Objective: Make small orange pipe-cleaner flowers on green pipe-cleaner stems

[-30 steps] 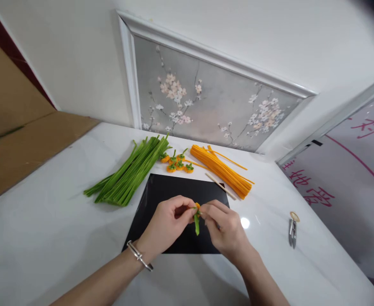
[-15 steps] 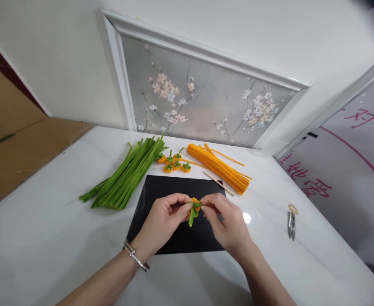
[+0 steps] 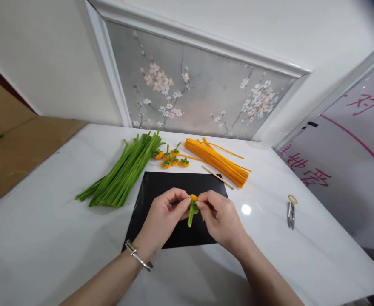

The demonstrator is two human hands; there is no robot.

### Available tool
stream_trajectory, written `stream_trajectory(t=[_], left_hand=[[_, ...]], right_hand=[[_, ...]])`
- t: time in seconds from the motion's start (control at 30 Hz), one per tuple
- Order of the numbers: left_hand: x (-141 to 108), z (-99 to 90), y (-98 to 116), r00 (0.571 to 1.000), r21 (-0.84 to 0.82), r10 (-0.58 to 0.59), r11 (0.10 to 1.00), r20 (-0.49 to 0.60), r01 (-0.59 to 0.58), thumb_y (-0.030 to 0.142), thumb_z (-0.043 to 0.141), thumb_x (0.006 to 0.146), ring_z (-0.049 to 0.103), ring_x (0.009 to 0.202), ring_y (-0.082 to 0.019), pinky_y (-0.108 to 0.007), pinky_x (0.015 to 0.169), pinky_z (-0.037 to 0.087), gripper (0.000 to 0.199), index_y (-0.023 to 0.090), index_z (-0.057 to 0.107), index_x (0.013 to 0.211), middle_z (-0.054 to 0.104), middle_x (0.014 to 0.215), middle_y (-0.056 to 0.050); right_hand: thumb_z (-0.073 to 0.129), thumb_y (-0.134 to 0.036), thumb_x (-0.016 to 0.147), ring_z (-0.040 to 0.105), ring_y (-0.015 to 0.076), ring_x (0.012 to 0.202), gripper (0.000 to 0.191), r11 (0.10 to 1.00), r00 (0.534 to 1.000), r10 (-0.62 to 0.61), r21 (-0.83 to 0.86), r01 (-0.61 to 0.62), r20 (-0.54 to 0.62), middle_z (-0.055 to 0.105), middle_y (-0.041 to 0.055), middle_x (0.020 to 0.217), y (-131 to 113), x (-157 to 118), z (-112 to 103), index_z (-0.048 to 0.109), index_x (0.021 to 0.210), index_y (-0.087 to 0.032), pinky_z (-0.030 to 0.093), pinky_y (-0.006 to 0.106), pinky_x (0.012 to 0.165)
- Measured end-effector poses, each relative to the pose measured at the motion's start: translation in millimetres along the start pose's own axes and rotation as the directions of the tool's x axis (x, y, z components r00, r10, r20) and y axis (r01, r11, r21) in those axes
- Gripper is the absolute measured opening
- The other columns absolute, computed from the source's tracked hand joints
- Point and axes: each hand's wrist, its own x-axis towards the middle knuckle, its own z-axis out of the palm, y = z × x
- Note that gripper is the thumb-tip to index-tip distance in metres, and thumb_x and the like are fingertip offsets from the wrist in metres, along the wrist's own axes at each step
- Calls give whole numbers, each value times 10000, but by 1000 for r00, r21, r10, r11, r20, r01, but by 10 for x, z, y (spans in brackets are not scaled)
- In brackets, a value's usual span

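Between my two hands, above a black mat, is a small pipe-cleaner persimmon with an orange body, green leaves and a green stem hanging down. My left hand pinches its left side between thumb and fingers. On the other side my right hand pinches it the same way, and the fingers partly cover it. Beyond the mat sit several finished-looking orange pipe-cleaner persimmons with green tops.
Green pipe cleaners lie bundled at the left, orange ones at the back right. A thin wooden stick rests by the mat's far right corner. Thread snips lie farther right. A cardboard box borders the left side.
Both hands stay pinched on the persimmon, which has turned slightly so its orange part shows above the green. The camera view has shifted a little.
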Motion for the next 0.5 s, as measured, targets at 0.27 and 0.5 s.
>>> stream_trajectory(t=[0.27, 0.5], left_hand=[[-5, -17, -26, 994, -150, -85, 984, 67, 94, 317, 698, 789, 535, 640, -70, -200, 655, 527, 197, 154, 590, 766, 574, 702, 36], [2, -24, 23, 993, -162, -110, 980, 37, 114, 370, 713, 767, 597, 746, -108, -272, 758, 560, 235, 158, 615, 792, 609, 783, 16]], right_hand=[[401, -78, 909, 594, 151, 714, 192, 928, 954, -300, -227, 296, 18, 629, 70, 833, 31, 15, 8, 564, 868, -171, 483, 247, 631], [457, -183, 930, 636, 155, 718, 139, 985, 988, -154, -80, 151, -32, 660, 42, 809, 77, 41, -72, 595, 915, -194, 523, 258, 672]])
